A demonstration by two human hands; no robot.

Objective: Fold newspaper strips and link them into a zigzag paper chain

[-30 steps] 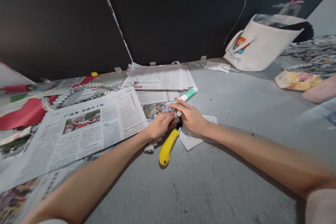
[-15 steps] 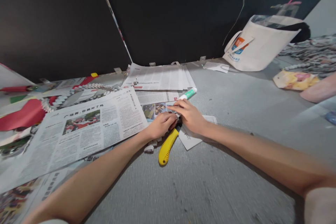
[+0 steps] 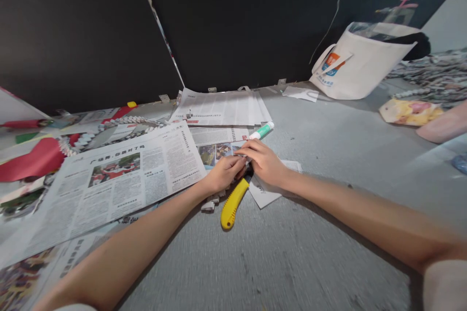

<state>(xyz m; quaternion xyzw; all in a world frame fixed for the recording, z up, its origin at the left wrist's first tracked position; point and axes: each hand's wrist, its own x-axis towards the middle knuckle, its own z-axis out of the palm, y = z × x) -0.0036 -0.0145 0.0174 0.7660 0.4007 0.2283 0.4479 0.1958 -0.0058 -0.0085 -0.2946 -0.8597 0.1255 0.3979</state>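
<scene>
My left hand (image 3: 225,174) and my right hand (image 3: 269,164) meet at the fingertips, low over the floor. Both are closed on a chain of folded paper (image 3: 210,203), whose zigzag end comes out beneath the left wrist. Most of what lies between the fingers is hidden. A yellow-handled utility knife (image 3: 234,205) rests just below the hands, its front end under them. Beyond the right fingers is a white marker with a green band (image 3: 261,130). A white paper card (image 3: 265,195) is partly under the right hand.
Newspaper sheets (image 3: 120,180) spread over the left floor, with a paper stack (image 3: 215,107) by the black wall (image 3: 233,19). A longer folded chain (image 3: 124,120) and red paper (image 3: 32,160) lie further left. At right stand a white bag (image 3: 368,65) and a yellow patterned item (image 3: 410,111).
The fingertips have shifted very slightly against each other, covering the bit of paper between them. Everything else stays in place.
</scene>
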